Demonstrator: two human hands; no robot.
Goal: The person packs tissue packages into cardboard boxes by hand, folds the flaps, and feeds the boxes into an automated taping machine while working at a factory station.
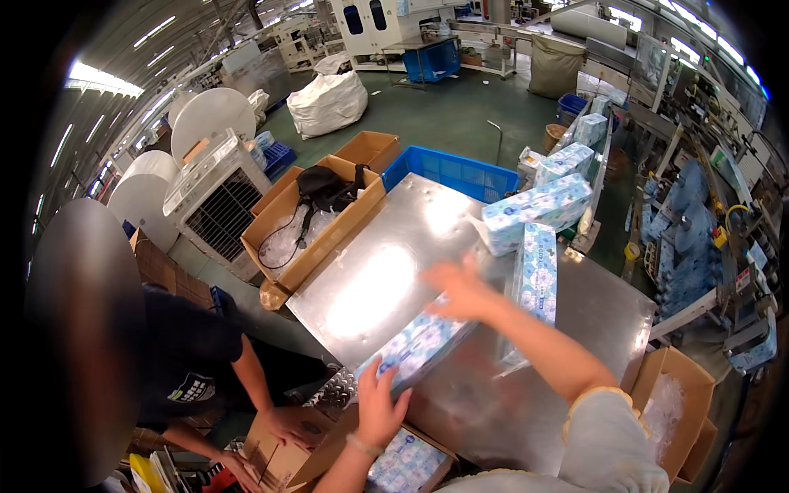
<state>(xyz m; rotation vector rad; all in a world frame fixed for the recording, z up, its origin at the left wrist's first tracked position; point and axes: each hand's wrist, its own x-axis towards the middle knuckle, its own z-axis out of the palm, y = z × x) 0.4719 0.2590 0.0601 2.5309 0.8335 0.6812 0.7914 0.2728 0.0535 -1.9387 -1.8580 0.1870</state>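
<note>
A long blue-and-white floral plastic-wrapped pack (423,338) lies slantwise on the metal table (345,283). My left hand (380,408) grips its near end, fingers along the side. Over the pack's far end is my right hand (462,292), blurred by motion, with its fingers apart and nothing visible in them. To the right of that hand lies a second pack (538,267) of the same print. Another one (538,205) lies across the table's far edge. Below my left wrist, a similar pack (408,462) sits in a cardboard box, partly hidden by my arm.
More packs (564,163) line a conveyor at the far right. A blue crate (452,172) and a carton with a black bag (327,187) border the table. At left, a co-worker's hands (283,427) hold a carton (283,452). An open carton (670,403) stands right.
</note>
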